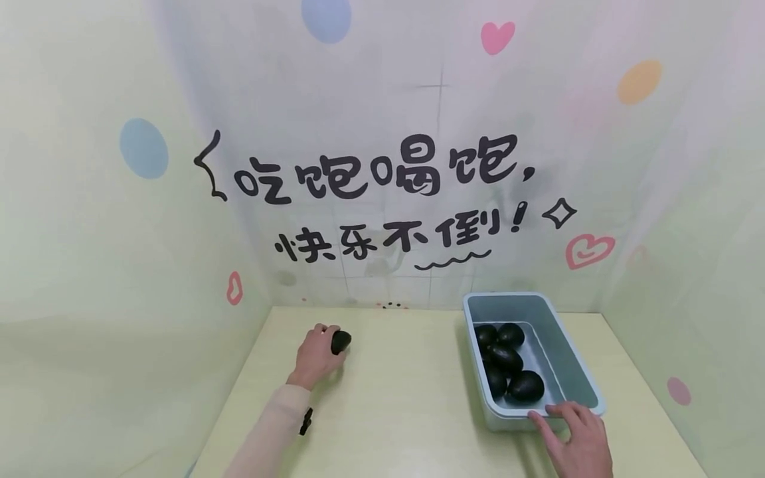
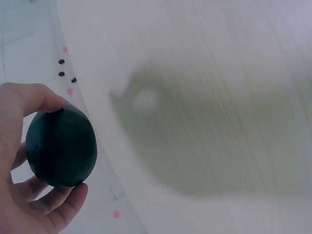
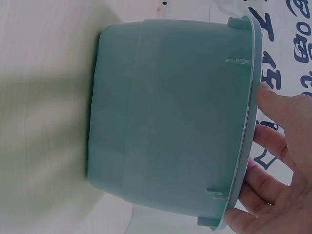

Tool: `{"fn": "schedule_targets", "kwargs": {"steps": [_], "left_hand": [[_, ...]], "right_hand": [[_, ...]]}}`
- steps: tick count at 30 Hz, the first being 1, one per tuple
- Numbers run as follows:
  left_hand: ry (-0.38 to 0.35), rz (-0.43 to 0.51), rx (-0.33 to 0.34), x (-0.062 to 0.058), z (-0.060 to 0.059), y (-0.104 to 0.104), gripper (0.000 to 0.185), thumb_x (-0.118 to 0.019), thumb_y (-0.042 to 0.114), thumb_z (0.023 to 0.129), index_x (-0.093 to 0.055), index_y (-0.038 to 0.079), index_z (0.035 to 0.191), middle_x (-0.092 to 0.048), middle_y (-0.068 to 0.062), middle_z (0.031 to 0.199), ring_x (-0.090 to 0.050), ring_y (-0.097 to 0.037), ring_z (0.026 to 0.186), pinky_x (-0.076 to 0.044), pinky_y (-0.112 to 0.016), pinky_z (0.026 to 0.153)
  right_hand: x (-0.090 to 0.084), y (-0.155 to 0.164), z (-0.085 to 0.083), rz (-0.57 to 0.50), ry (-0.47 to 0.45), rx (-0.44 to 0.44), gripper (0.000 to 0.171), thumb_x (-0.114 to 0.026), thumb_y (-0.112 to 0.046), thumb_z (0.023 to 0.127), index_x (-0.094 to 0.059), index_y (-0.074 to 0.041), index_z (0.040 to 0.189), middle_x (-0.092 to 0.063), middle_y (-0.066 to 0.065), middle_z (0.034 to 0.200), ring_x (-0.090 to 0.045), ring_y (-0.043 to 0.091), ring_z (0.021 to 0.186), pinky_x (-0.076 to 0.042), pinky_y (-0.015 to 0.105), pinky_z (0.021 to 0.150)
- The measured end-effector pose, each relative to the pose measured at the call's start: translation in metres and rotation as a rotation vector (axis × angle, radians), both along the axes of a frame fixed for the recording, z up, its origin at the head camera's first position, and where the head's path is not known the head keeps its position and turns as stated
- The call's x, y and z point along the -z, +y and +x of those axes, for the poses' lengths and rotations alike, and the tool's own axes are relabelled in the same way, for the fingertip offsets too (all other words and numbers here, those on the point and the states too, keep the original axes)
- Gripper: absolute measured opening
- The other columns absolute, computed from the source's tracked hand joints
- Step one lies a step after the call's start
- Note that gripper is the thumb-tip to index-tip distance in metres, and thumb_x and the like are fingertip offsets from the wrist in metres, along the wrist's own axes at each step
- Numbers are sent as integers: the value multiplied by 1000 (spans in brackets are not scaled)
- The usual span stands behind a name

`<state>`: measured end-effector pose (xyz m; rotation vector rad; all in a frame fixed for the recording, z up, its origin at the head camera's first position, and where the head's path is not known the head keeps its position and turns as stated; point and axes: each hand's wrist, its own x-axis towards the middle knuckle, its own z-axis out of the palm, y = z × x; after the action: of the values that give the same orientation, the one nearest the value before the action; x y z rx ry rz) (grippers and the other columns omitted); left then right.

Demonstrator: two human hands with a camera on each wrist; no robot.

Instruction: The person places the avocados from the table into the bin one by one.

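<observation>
My left hand (image 1: 315, 358) holds a dark, glossy avocado (image 1: 341, 342) over the left part of the table, thumb and fingers curved round its sides. In the left wrist view the avocado (image 2: 62, 146) looks dark green and oval, its rounded end facing the camera. My right hand (image 1: 576, 438) grips the near rim of a blue-green plastic bin (image 1: 540, 423), with fingers over the edge. The right wrist view shows the bin's outer end wall (image 3: 170, 107) and fingertips along its rim. Inside the bin, several dark avocados (image 1: 507, 359) lie bunched toward its left side.
The pale wood-grain table (image 1: 394, 385) spans the space between my left hand and the bin. A printed curtain (image 1: 382, 99) with writing and coloured shapes hangs behind the table and along both sides. The bin stands at the table's right, its far end near the back curtain.
</observation>
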<state>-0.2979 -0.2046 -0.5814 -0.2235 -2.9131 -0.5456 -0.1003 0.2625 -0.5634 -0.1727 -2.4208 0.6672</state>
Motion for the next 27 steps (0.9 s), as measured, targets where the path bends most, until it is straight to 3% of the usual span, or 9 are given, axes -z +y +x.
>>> {"fn": "schedule_targets", "kwargs": {"steps": [11,27], "left_hand": [[61,6,82,-12,3,34,54,-83,23,88,-67,8,137,-64,-23,131,-65,-40,113,-62,-53,83],[61,16,91,-15,3,48,55,-81,25,87,-68,11,138,-64,-21,133,-65,-38,115,-61,-53,86]], "right_hand": [[0,-1,1,-14,-49,7,26,-94,-25,77,-77,-10,89,-71,12,98,-61,39,98,-42,48,86],[-3,-3,3,-21,-68,22,26,-93,-24,78,-77,-8,91,-70,14,100,-59,39,100,-43,48,86]]}}
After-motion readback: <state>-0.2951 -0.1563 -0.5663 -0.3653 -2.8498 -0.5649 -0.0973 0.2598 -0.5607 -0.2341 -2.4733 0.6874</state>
